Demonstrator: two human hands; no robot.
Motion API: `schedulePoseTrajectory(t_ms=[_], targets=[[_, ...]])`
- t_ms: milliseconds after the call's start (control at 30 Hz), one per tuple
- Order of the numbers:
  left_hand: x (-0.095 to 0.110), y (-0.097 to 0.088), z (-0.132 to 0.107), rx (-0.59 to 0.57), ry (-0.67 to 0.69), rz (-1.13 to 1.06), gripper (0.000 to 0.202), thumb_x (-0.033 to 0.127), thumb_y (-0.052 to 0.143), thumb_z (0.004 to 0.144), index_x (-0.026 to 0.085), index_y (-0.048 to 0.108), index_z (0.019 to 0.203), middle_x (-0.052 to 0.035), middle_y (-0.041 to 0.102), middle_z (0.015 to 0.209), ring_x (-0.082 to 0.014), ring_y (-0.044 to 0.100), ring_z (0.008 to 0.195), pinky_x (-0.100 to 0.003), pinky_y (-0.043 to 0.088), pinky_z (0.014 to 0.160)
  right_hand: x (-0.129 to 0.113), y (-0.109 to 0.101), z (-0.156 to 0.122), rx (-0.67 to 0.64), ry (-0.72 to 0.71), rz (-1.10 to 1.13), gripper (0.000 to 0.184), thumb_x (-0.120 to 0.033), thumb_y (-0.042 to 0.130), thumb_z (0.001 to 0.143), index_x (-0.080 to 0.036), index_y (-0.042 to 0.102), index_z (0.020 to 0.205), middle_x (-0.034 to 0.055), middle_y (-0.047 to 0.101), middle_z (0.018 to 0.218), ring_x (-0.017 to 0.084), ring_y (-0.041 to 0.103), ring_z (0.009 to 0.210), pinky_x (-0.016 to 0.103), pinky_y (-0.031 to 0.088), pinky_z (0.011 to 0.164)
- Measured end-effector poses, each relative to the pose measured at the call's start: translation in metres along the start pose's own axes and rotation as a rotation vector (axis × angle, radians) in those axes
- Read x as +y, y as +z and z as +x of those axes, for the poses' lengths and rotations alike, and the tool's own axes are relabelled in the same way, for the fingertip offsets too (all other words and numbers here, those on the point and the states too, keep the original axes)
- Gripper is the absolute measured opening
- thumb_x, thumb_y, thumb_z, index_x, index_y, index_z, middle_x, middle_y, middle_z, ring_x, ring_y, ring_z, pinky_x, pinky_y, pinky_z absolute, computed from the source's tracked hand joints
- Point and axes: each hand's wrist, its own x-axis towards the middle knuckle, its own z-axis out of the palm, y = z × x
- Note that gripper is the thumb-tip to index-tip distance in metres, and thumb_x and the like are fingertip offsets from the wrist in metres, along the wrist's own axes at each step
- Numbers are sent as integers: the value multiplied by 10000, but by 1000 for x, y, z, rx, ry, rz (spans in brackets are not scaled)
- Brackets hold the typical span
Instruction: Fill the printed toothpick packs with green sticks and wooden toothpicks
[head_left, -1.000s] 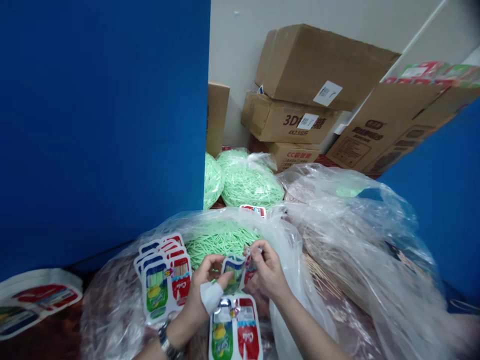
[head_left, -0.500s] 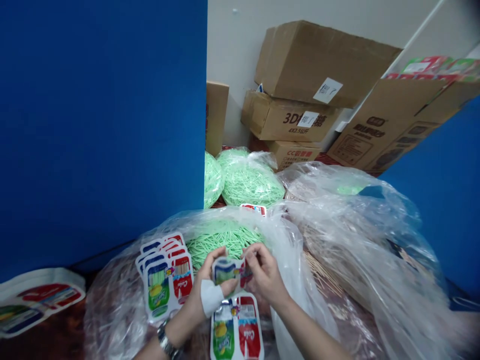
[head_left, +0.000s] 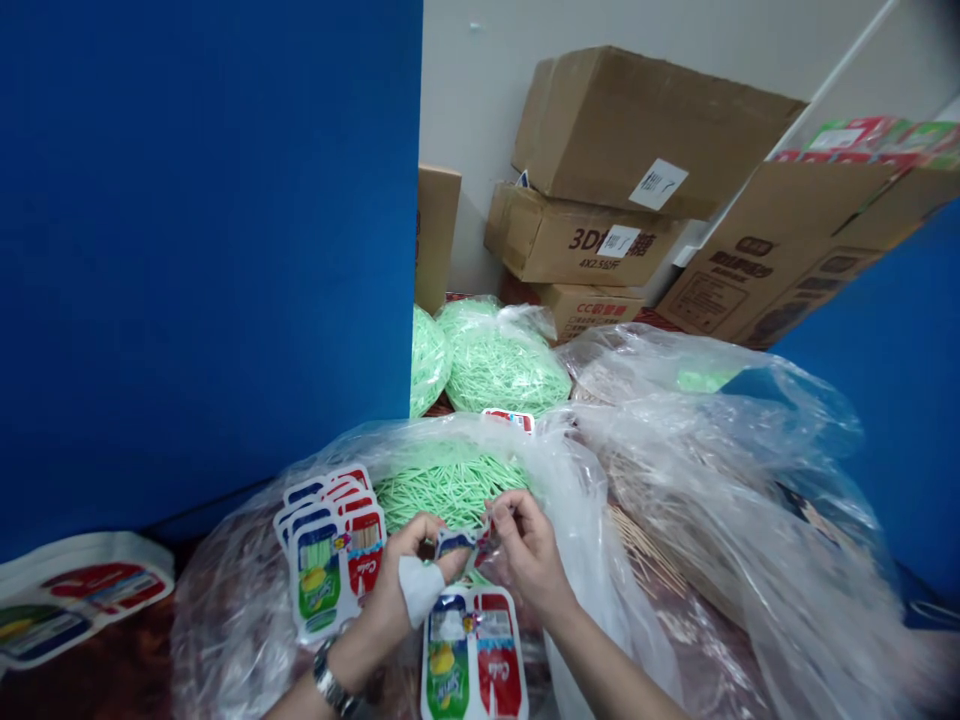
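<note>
My left hand (head_left: pixel 405 575) has the small printed packet (head_left: pixel 455 541) nipped between thumb and fingers, tilted so that I see little of its front. My right hand (head_left: pixel 531 560) is at the packet's right side, thumb and fingertips drawn narrowly together — whether they pinch the packet's edge or something else, I cannot tell. A white wrap (head_left: pixel 421 588) covers the base of my left thumb, and a metal wristband (head_left: pixel 330 682) sits on that wrist.

Just below my hands lies a green-and-red packet (head_left: pixel 474 660), face up. To its left, overlapping packets (head_left: pixel 334 560) fan out on clear plastic. Beyond my fingers is a heap of green sticks (head_left: pixel 450 485) in an opened bag; pale sticks (head_left: pixel 643 545) lie to the right, beside crumpled clear plastic (head_left: pixel 705 450). Farther back are filled bags of green sticks (head_left: pixel 506 365) — then stacked cardboard boxes (head_left: pixel 645 130) against the wall.
</note>
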Motion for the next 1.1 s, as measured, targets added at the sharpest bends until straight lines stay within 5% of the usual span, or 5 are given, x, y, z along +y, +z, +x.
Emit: schedulePoseTrajectory(t_ms=[367,533,700,800,1100], targets=[[6,1,-5,-50,-38,-2,393,175,737,673,184,584,1034,-44,660,955,-199,627,840,-274,500,722,-6,2,-4,21,16,34,214,-391,501,924,-207,513,815,-26,518,695,128,515,644,256,439,658],[3,-4,-8,-40,-96,84,147,264,629,790,158,596,693,8,617,621,-145,574,583,-237,454,553,-7,7,-8,-12,52,60,217,-408,500,919,-214,513,823,-32,496,679,129,501,620,256,437,637],[4,-13,-18,-88,-57,67,281,211,679,750,170,645,1026,-62,713,960,-215,648,858,-290,515,752,-6,11,-12,-56,70,96,210,-411,507,915,-217,520,835,-39,497,666,119,507,583,245,437,596],[2,-24,-29,-130,-132,40,200,266,683,763,166,669,935,-48,735,847,-206,665,764,-279,534,687,-4,4,-13,-154,87,91,228,-428,446,938,-219,537,932,-18,554,718,128,539,604,250,450,587],[-38,-106,-54,297,-330,148,489,490,748,628,129,661,946,-116,763,885,-291,699,763,-422,571,738,35,-37,-29,-685,25,-891,554,-531,760,639,-203,611,1060,138,603,1135,330,566,1030,425,457,838]])
